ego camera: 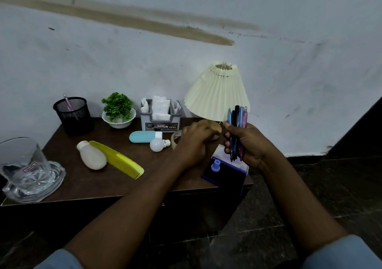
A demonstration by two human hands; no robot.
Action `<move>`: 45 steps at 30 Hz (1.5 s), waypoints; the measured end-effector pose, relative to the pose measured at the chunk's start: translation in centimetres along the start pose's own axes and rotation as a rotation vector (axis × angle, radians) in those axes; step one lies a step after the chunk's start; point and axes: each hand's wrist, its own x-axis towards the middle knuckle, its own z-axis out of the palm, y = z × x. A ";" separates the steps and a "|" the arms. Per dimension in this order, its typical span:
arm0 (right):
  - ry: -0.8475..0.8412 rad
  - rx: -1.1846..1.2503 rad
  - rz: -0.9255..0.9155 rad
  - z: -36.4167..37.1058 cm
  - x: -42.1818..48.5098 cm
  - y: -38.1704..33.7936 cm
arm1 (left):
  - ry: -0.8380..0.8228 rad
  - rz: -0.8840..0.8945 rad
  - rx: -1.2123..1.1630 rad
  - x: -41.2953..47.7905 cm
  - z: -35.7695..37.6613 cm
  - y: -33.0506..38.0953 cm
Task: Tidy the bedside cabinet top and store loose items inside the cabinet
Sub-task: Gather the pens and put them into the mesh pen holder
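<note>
Right hand (251,144) gripping a bunch of pens (237,120) upright above the right end of the counter (124,182), left hand (194,144) curled over the lamp base (216,129), its grasp hidden, tape ring (175,139) half covered, glass (20,157) cropped at left edge

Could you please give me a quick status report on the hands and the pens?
Right hand holds pens upright. Left hand curled by lamp base, contents unclear. Mesh cup far left; comb, bottle lie loose.
</note>
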 end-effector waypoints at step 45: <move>-0.646 0.083 0.132 23.8 3.2 5.7 | 0.532 -0.810 -0.832 -10.8 -20.2 -5.8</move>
